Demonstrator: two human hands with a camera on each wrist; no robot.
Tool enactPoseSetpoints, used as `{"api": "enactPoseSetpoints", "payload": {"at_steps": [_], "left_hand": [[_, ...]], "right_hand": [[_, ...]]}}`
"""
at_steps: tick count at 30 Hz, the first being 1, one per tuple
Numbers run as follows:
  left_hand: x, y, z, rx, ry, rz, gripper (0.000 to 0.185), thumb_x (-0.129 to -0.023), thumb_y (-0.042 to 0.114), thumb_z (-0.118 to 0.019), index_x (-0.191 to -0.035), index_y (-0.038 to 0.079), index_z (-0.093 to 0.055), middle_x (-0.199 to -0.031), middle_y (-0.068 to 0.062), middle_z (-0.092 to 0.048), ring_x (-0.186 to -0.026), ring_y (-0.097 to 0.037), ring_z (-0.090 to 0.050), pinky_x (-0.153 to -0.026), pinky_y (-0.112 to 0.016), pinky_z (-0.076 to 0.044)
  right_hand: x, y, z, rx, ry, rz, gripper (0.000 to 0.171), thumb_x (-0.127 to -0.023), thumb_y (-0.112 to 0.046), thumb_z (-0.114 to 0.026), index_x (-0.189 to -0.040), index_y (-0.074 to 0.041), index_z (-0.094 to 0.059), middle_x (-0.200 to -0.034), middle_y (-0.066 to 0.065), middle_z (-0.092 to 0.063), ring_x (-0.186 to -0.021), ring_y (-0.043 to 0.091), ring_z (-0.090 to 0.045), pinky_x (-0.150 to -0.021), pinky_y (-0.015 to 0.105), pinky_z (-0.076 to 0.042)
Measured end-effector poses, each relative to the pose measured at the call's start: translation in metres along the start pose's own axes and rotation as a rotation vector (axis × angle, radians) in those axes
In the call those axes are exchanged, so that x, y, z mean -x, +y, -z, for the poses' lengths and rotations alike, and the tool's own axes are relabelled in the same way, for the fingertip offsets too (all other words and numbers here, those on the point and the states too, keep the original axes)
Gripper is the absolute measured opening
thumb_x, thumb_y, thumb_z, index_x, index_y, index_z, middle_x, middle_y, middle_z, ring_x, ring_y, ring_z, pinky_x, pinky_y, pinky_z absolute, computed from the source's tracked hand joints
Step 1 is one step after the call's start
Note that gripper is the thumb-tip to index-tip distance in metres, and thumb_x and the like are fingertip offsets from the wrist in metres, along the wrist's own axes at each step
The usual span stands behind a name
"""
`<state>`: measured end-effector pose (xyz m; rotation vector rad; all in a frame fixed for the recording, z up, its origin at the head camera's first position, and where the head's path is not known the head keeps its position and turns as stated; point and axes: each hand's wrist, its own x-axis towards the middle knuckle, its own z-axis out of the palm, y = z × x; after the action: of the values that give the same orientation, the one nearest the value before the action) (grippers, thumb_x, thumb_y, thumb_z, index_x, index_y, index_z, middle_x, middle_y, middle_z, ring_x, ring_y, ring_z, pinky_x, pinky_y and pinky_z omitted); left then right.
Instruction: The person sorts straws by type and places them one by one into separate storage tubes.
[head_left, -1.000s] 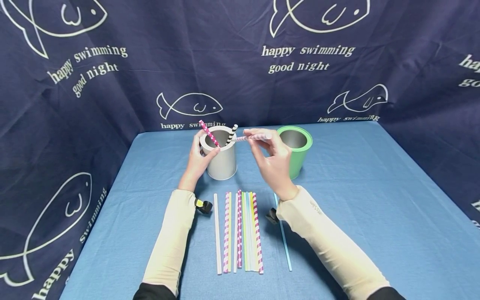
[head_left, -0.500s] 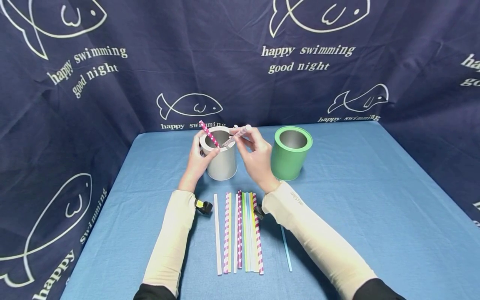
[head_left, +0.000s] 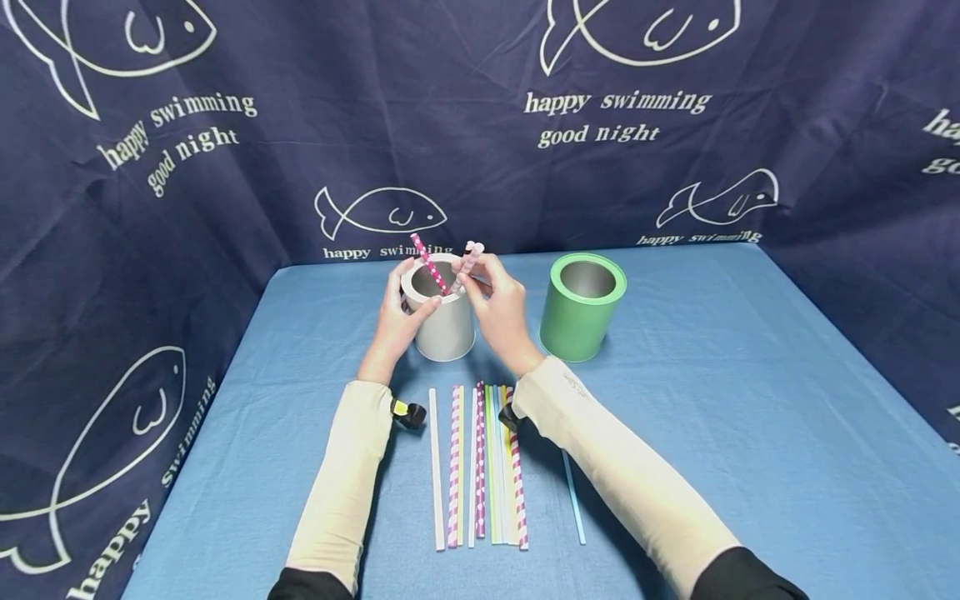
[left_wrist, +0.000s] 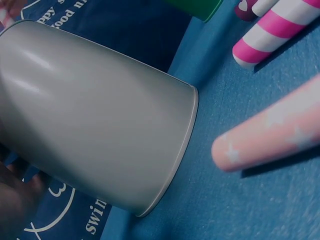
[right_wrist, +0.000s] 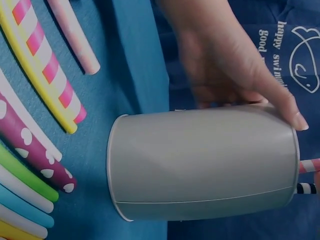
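My left hand (head_left: 393,321) grips a light grey can (head_left: 445,329) near its rim, thumb in front and fingers round the left side. With its fingertips, my right hand (head_left: 498,308) pinches a pale pink-and-white striped paper straw (head_left: 467,262) at the can's right rim. That straw stands steeply, its lower end hidden by the can and fingers. Leaning left out of the can is a magenta straw (head_left: 429,263) with white spots. A black-and-white striped straw (right_wrist: 306,188) shows beyond the rim in the right wrist view; in the head view it is mostly hidden.
A green can (head_left: 577,321) stands to the right. Several straws lie side by side in front, among them a pale pink one (head_left: 437,475), a purple heart-patterned one (head_left: 480,475) and a magenta-striped one (head_left: 519,500). A blue straw (head_left: 573,500) lies apart, partly under my right forearm.
My right hand has moved left to the grey can, and its straw has swung from nearly level to steep. The magenta spotted straw has shifted slightly right. My left hand has hardly moved.
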<state>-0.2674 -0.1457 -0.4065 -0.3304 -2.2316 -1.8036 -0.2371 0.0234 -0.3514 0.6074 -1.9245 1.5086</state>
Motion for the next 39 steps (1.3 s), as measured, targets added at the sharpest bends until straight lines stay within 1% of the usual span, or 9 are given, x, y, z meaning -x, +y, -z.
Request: {"api": "enactPoseSetpoints", "payload": {"at_steps": [7, 11, 16, 22, 25, 30, 39], "left_hand": [[0.001, 0.001, -0.001, 0.009, 0.004, -0.001, 0.076, -0.084, 0.019, -0.070, -0.149, 0.010, -0.030, -0.152, -0.013, -0.036, -0.138, -0.026, -0.038, -0.114, -0.048, -0.034], [0.001, 0.001, -0.002, 0.006, 0.007, -0.012, 0.075, -0.084, 0.018, -0.070, -0.148, 0.009, -0.031, -0.149, -0.014, -0.039, -0.136, -0.025, -0.039, -0.115, -0.046, -0.033], [0.001, 0.001, -0.002, 0.018, 0.003, -0.013, 0.074, -0.085, 0.018, -0.070, -0.148, 0.009, -0.032, -0.148, -0.015, -0.039, -0.135, -0.026, -0.039, -0.115, -0.047, -0.033], [0.001, 0.001, -0.003, 0.011, 0.008, -0.018, 0.073, -0.084, 0.017, -0.070, -0.147, 0.009, -0.033, -0.147, -0.015, -0.040, -0.134, -0.024, -0.040, -0.114, -0.046, -0.034], [0.001, 0.001, -0.003, 0.017, 0.009, -0.024, 0.073, -0.084, 0.016, -0.070, -0.146, 0.008, -0.033, -0.146, -0.015, -0.041, -0.133, -0.024, -0.040, -0.114, -0.046, -0.034], [0.001, 0.001, -0.003, 0.030, 0.006, -0.027, 0.072, -0.085, 0.015, -0.069, -0.146, 0.007, -0.032, -0.146, -0.016, -0.040, -0.133, -0.025, -0.040, -0.114, -0.046, -0.034], [0.001, 0.001, -0.001, 0.020, 0.007, -0.015, 0.073, -0.085, 0.015, -0.069, -0.147, 0.007, -0.032, -0.147, -0.017, -0.039, -0.135, -0.029, -0.039, -0.113, -0.047, -0.034]], "right_hand": [[0.001, 0.010, -0.002, 0.068, -0.026, -0.056, 0.019, -0.091, -0.007, -0.065, -0.107, 0.003, -0.062, -0.104, 0.016, -0.073, -0.097, 0.025, -0.072, -0.083, 0.028, -0.058], [0.001, 0.013, -0.003, 0.054, -0.030, -0.095, 0.019, -0.092, -0.009, -0.065, -0.107, 0.003, -0.062, -0.104, 0.016, -0.073, -0.098, 0.025, -0.071, -0.083, 0.028, -0.058], [0.001, 0.013, -0.005, 0.023, -0.010, -0.139, 0.020, -0.091, -0.009, -0.066, -0.105, 0.004, -0.063, -0.105, 0.016, -0.073, -0.100, 0.026, -0.071, -0.084, 0.029, -0.058], [0.000, 0.014, -0.005, -0.030, 0.004, -0.168, 0.019, -0.091, -0.008, -0.065, -0.107, 0.003, -0.064, -0.104, 0.018, -0.073, -0.101, 0.027, -0.071, -0.085, 0.033, -0.058], [0.000, 0.014, -0.006, -0.036, 0.001, -0.176, 0.018, -0.091, -0.007, -0.065, -0.107, 0.003, -0.064, -0.104, 0.018, -0.073, -0.101, 0.027, -0.071, -0.085, 0.032, -0.058], [0.001, 0.013, -0.006, -0.035, -0.003, -0.183, 0.019, -0.091, -0.006, -0.065, -0.107, 0.003, -0.064, -0.104, 0.017, -0.073, -0.100, 0.026, -0.071, -0.085, 0.026, -0.057], [0.007, 0.013, 0.000, -0.048, 0.015, -0.191, 0.026, -0.087, -0.006, -0.070, -0.109, 0.005, -0.063, -0.107, 0.020, -0.072, -0.102, 0.028, -0.070, -0.087, 0.022, -0.056]]}}
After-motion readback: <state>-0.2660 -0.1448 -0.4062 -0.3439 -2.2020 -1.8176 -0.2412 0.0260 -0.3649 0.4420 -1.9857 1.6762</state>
